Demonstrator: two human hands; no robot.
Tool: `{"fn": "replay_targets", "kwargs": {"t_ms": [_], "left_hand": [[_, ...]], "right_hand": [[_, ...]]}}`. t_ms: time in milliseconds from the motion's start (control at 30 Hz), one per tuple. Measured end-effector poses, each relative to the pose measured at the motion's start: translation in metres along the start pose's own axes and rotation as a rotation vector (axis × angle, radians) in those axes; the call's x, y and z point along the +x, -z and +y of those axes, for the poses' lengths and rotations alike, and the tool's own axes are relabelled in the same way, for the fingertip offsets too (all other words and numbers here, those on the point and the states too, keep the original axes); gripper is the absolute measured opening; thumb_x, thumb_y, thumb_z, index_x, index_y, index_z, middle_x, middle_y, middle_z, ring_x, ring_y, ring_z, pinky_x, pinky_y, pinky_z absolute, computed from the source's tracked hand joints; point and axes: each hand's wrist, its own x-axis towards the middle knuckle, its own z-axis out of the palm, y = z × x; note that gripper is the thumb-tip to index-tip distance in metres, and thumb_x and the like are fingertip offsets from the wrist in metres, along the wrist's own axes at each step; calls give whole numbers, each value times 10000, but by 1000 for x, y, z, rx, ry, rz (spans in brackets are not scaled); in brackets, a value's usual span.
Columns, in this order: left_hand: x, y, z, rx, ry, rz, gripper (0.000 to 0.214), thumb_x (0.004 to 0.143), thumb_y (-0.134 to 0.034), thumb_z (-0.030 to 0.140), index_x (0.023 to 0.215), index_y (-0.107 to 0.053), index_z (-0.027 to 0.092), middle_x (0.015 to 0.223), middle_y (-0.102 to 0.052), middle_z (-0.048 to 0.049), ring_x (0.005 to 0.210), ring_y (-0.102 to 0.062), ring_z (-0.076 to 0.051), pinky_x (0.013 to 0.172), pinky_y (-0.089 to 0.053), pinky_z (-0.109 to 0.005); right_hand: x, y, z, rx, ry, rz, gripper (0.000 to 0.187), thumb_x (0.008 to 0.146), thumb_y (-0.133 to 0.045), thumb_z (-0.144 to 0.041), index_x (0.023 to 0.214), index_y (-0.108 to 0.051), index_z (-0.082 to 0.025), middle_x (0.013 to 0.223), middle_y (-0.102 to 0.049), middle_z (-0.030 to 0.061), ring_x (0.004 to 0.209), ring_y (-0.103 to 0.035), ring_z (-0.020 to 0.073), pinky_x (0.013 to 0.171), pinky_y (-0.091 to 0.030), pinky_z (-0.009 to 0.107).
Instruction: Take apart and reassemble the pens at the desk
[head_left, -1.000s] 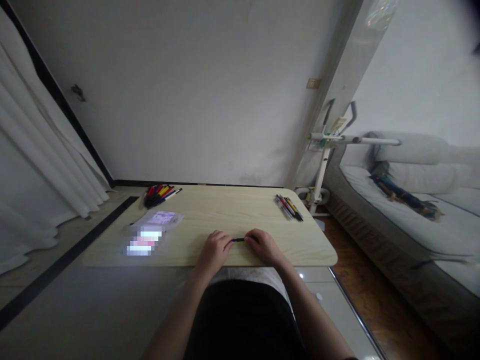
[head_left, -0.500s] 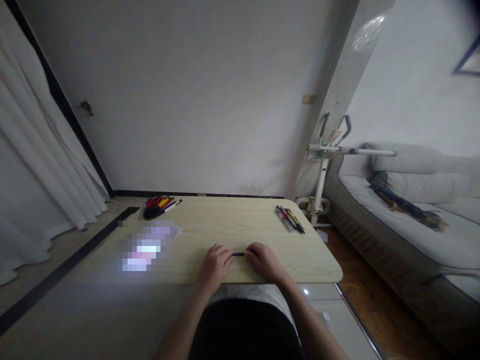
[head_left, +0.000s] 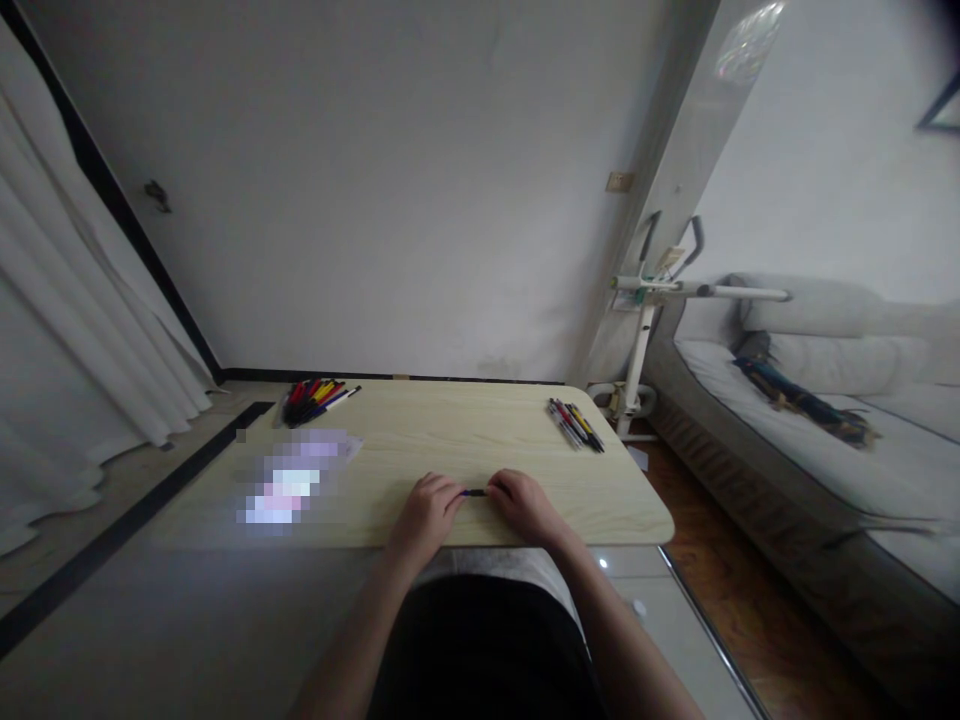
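Note:
Between my two hands lies a dark blue-black pen (head_left: 474, 492), held level just above or on the light wooden table (head_left: 420, 430). My left hand (head_left: 433, 505) is closed on its left end, and my right hand (head_left: 523, 500) grips the right end. Only the pen's middle shows; my fingers cover both ends. At the table's far right is a small group of pens (head_left: 575, 425) in grey, red, yellow and black. A larger heap of pens (head_left: 315, 400), red, yellow, black and blue, sits at the far left.
A blurred-out bright patch (head_left: 289, 485) covers something on the table's left part. Past the right edge stand a white exercise machine (head_left: 637, 350) and a grey sofa (head_left: 795, 420). A white curtain (head_left: 90, 330) hangs at the left, with a wall behind the table.
The whole view has shifted slightly, so the table appears a little higher. Both hands keep their hold on the pen, with no clear change in their position on the table.

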Motion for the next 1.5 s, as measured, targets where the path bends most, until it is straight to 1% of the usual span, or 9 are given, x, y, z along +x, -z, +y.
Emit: {"fn": "replay_targets", "kwargs": {"t_ms": [200,367,600,933,1033,1200,1367,1433,1500], "left_hand": [[1,0,0,-12,-7,-13,169,806,-472,171,881,-624,178,813,-600,-58,815,-509,-172,751,-425,-324],[1,0,0,-19,-19,-28,170,801,-480,162,889,-625,176,810,-603,-55,814,-510,-170,743,-427,-317],[3,-1,-2,-26,-36,-33,179,784,-498,148,901,-629,182,815,-612,-57,811,-518,-175,740,-430,-330],[9,-1,-2,-11,-35,-62,152,787,-492,148,852,-626,180,805,-610,-49,810,-518,-170,749,-419,-325],[9,-2,-2,-2,-4,-66,131,783,-498,150,830,-618,175,802,-599,-49,807,-511,-170,745,-414,-320],[7,-4,-1,3,59,-55,94,763,-527,151,824,-595,174,815,-579,-48,822,-500,-175,747,-406,-318],[5,-1,2,4,73,-45,81,774,-510,160,800,-585,175,812,-574,-51,815,-499,-176,744,-402,-321],[5,-1,2,8,71,-39,83,781,-500,167,796,-581,174,813,-571,-51,816,-499,-176,743,-402,-320],[4,-1,2,11,69,-31,88,784,-494,167,806,-580,175,818,-568,-50,823,-497,-175,746,-401,-318]], "right_hand": [[1,1,0,-38,19,-21,179,835,-436,-243,725,-557,-170,715,-585,32,674,-512,132,615,-351,222],[1,3,-4,-81,-10,-41,200,841,-430,-251,726,-566,-161,708,-586,31,667,-510,127,608,-344,220],[2,3,-3,-118,-10,-60,225,853,-410,-265,729,-566,-161,721,-597,38,673,-515,128,609,-336,218],[3,-3,-1,-172,-29,-16,288,867,-378,-286,676,-559,-167,690,-592,39,659,-514,131,608,-326,220],[3,-4,-1,-179,-39,-4,289,859,-391,-294,663,-565,-171,682,-595,42,650,-514,134,600,-322,223],[1,-5,0,-83,-47,16,259,836,-430,-291,662,-581,-172,676,-605,36,642,-524,131,604,-338,218],[-1,-4,2,61,-101,53,154,791,-498,-281,756,-602,-173,685,-618,20,618,-529,123,575,-361,211],[-2,-4,3,95,-119,47,136,770,-524,-275,756,-610,-171,671,-615,15,599,-525,119,563,-366,211],[-2,-2,3,118,-104,32,119,751,-543,-258,766,-625,-173,679,-617,15,610,-526,120,571,-373,214]]}}
